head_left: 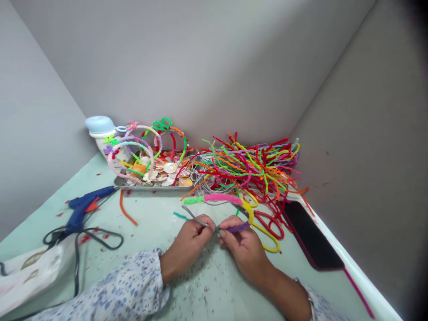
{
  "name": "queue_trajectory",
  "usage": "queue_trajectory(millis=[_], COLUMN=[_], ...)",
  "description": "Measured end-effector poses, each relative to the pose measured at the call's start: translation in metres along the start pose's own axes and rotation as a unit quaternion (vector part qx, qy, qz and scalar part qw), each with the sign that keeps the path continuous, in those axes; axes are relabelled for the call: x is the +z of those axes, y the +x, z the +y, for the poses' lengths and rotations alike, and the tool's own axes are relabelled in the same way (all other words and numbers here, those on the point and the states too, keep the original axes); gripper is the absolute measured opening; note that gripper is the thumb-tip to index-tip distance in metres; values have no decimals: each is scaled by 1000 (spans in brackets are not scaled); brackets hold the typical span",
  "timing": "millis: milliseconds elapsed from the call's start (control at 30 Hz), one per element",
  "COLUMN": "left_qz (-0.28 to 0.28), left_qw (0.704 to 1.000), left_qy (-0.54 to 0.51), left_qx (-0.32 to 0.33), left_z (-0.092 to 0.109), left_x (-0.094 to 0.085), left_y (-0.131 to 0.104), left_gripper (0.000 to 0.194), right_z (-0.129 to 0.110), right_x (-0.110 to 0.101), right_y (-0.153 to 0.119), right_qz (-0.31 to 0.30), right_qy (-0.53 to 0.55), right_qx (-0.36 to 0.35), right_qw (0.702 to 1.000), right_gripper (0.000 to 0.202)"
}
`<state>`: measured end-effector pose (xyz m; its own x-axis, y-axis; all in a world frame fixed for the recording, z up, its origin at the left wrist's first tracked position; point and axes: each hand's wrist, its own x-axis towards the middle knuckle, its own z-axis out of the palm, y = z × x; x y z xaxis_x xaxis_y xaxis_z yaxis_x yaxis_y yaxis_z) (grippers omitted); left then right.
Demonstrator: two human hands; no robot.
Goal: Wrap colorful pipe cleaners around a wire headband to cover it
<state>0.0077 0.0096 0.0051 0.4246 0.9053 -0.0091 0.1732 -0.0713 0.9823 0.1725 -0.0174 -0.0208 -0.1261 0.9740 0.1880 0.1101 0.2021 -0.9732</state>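
Observation:
Between my two hands is a curved wire band (223, 199) wrapped in pipe cleaner, with green, pink, yellow and purple sections. My left hand (192, 243) pinches the bare grey end of the wire, close to a short teal piece. With thumb and fingers, my right hand (244, 249) grips the band at its purple section, beside that teal bit. A loose teal pipe cleaner piece (180, 216) shows just beyond my left hand. Yellow-handled scissors (267, 236) lie behind my right hand, partly hidden by the band.
A metal tray (157, 187) of shells and finished colourful headbands (130, 147) stands at the back, beside a white bottle with a blue lid (100, 127). Piled pipe cleaners (254, 162) lie at back right. A blue glue gun (82, 207) is left, a phone (312, 236) right.

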Motion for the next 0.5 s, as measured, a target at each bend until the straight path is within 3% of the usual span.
queue_trajectory(millis=[500], left_qz=[12], left_qw=[1000], left_qy=[8], left_qx=[15], left_z=[4], left_x=[0], left_y=[2], left_gripper=[24], right_z=[3], right_x=[1], right_y=[0], right_qz=[9], right_qy=[-26], right_qx=[-3], right_qw=[1000], right_gripper=[11])
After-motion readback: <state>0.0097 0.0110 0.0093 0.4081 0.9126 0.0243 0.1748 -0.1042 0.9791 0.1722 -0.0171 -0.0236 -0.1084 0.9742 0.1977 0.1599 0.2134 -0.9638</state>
